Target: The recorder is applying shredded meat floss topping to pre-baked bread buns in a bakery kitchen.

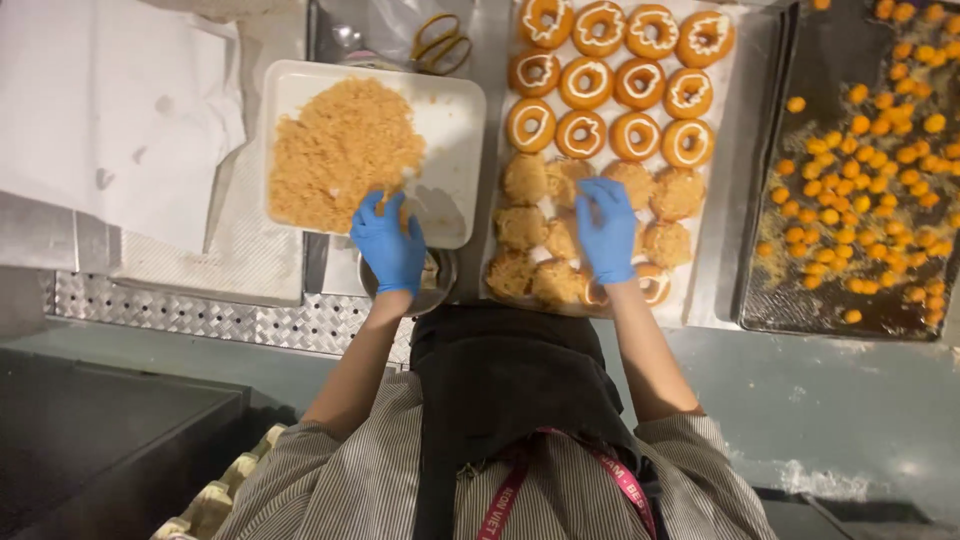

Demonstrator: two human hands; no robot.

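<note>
My left hand (388, 240), in a blue glove, is closed on a pinch of golden crumbs at the near edge of a white tray (452, 100) piled with crumbs (338, 150). My right hand (606, 228), also in a blue glove, presses down on the crumb-covered doughnuts (528, 180) on a lined sheet. Behind them stand rows of doughnuts (612, 82) with white icing rings and no crumbs.
A dark baking tray (800, 60) at the right holds several small orange balls (880, 190). A small metal bowl (432, 290) sits under my left hand. Yellow-handled scissors (440, 45) lie at the back. White paper (110, 110) covers the left. A perforated metal ledge (200, 315) runs along the counter's near edge.
</note>
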